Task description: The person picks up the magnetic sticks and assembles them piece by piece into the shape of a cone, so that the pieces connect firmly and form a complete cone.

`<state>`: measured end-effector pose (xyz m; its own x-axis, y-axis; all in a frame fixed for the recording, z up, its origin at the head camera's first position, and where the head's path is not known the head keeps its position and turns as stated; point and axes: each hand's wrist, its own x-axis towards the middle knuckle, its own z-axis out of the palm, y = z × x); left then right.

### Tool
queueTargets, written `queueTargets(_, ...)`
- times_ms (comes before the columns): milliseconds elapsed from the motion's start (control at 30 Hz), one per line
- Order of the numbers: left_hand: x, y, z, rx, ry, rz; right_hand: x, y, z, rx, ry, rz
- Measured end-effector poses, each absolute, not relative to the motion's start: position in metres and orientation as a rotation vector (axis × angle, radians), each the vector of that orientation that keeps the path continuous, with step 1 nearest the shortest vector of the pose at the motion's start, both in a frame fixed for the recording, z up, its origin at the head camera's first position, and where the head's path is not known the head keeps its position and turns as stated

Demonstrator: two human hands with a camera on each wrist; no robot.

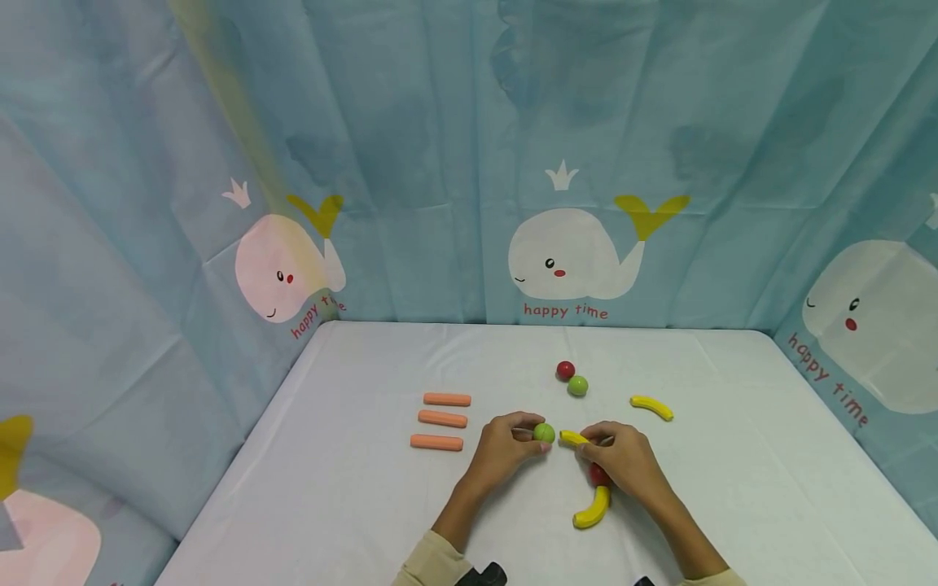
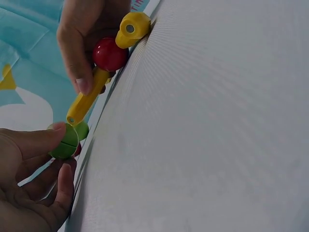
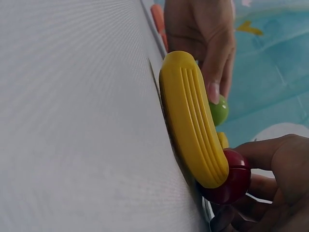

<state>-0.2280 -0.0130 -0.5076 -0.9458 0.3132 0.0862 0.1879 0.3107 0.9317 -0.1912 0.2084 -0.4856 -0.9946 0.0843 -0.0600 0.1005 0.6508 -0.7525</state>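
Observation:
My left hand [image 1: 502, 448] pinches a green ball [image 1: 544, 433] with a groove round it, between thumb and fingers. Across a small gap in the head view, my right hand [image 1: 624, 461] pinches a yellow curved stick [image 1: 572, 438]. This stick's free end [image 2: 72, 117] points at the green ball and shows a small round metal spot; whether the two touch is unclear in the left wrist view. The stick's other end meets a red ball [image 2: 110, 54], partly hidden by the right hand. A second yellow curved stick [image 3: 193, 121] adjoins the red ball and extends toward the near edge.
Three straight orange sticks [image 1: 443, 419] lie in a column left of the hands. Beyond the hands a red ball [image 1: 566, 371] and a green ball [image 1: 578, 386] sit together. One more yellow curved stick [image 1: 651, 407] lies to the right on the white tabletop [image 1: 352, 505].

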Motion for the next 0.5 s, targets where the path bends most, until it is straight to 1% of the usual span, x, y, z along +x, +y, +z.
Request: queueTargets(500, -0.2254, -0.0093, -0.5067, 0.501, 2.509, 1.656, -0.1906, 0.2061, -0.4864, 0.131, 2.828, -1.333)
